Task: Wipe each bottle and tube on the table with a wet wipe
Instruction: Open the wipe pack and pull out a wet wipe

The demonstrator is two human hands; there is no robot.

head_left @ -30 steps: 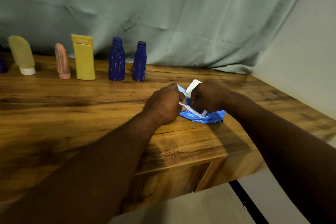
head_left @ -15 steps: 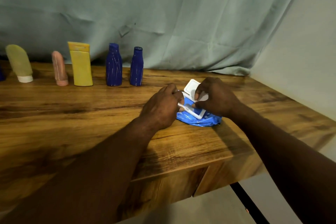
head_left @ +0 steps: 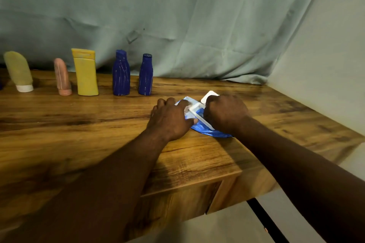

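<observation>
The left hand curls its fingers and thumb over the left end of the blue wipe pack and holds it down on the table; the right hand sits just beside it on the pack, fingers bent under, and I cannot tell what they hold; the pack's white lid is open behind the right hand; well behind the left hand, going left, stand a small blue bottle, a big blue bottle, a yellow tube, a pink tube and a green tube.
</observation>
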